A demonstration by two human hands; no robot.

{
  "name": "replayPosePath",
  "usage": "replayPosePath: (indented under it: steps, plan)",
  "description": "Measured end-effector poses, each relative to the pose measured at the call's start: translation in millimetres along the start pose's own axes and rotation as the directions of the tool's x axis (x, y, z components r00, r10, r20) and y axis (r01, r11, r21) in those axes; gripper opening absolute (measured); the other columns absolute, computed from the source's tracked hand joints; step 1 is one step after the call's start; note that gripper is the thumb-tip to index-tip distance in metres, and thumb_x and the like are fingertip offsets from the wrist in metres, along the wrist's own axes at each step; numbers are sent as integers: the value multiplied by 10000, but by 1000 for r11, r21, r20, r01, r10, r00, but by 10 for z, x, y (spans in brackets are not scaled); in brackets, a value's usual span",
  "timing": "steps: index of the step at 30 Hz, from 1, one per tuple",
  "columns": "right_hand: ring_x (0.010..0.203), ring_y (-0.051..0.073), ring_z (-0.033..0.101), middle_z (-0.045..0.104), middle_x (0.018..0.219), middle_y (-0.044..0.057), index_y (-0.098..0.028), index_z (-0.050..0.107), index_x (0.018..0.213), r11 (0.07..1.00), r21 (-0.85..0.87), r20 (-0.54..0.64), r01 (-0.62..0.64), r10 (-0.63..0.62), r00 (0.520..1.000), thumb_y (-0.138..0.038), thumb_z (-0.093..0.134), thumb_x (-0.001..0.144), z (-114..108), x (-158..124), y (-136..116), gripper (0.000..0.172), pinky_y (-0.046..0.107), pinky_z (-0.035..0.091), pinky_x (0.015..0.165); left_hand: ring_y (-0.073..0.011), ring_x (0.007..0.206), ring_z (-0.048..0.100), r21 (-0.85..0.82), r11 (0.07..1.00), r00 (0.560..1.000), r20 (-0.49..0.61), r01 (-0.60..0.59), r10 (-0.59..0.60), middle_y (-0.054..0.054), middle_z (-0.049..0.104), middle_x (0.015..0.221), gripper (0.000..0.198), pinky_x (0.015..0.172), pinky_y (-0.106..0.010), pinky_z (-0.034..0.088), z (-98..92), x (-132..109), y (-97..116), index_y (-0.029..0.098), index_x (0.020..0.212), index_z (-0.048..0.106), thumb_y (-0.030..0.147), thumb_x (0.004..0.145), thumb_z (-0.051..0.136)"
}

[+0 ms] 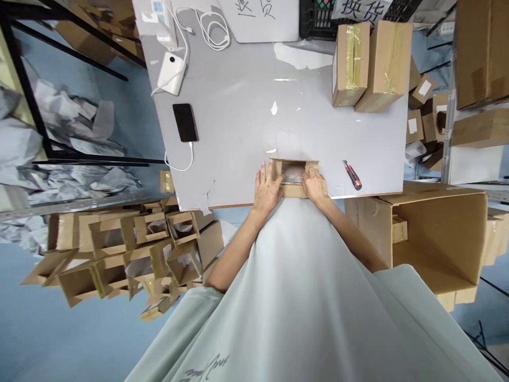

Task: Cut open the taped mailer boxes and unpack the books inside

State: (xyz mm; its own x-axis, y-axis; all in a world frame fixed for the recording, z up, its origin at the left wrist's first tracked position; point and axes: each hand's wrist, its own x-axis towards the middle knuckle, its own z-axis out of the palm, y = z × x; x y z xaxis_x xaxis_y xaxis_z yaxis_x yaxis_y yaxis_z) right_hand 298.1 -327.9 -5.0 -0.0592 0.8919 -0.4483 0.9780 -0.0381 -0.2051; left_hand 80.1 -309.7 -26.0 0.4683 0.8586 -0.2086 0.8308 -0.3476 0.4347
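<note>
A small opened cardboard box [293, 171] lies at the near edge of the grey table [246, 122], with pale wrapping inside. My left hand [268, 188] rests on the box's left flap, fingers stretched flat over it. My right hand [315, 185] presses the right flap, fingers curled over its edge. A red and black utility knife [352, 175] lies on the table just right of my right hand.
Two taped cardboard boxes [369, 63] stand at the far right. A black phone [185, 122] on a white cable, a white power bank [170, 73] and a white board [258, 18] lie further back. A large open carton [437, 239] stands right; empty boxes [131, 249] pile on the floor left.
</note>
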Motion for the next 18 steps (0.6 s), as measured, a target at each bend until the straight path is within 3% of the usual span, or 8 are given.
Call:
replayPosePath:
  steps: [6,12,15,18]
  plan:
    - [1256,338,603,669,1357,220,-158,702,1343,998,64,-121,-20,28,992,-294,457,1188,22,-233,188,321,425,546,1041,-528,1786,159,-60,993,982,-153,106,-114,-289,227,1895,422,1339,-780,345,-138,-188,-303,170,1405,667,367,1037,729]
    - [1115,314,611,661,1230,170,-187,734,1297,967,185,-203,-178,215,955,-230,461,1147,204,-516,646,314,383,538,898,-495,1760,231,-121,984,968,-197,134,-156,-269,353,1836,335,1334,-749,366,-44,-107,-394,183,1352,676,363,1071,648]
    - [1063,302,610,667,1182,151,-206,765,1246,952,203,-183,-227,265,947,-212,477,1131,285,-517,727,310,366,526,852,-506,1647,395,-119,980,962,-203,158,-180,-305,458,1739,345,1287,-752,405,-1,-23,-349,154,1365,683,314,1069,608]
    - [1104,303,621,697,1197,152,-209,788,1216,962,198,-167,-186,220,961,-207,476,1142,301,-474,677,320,377,540,890,-464,1416,586,-138,975,964,-176,177,-200,-301,614,1510,336,1201,-683,502,24,31,-305,135,1340,714,289,1075,576]
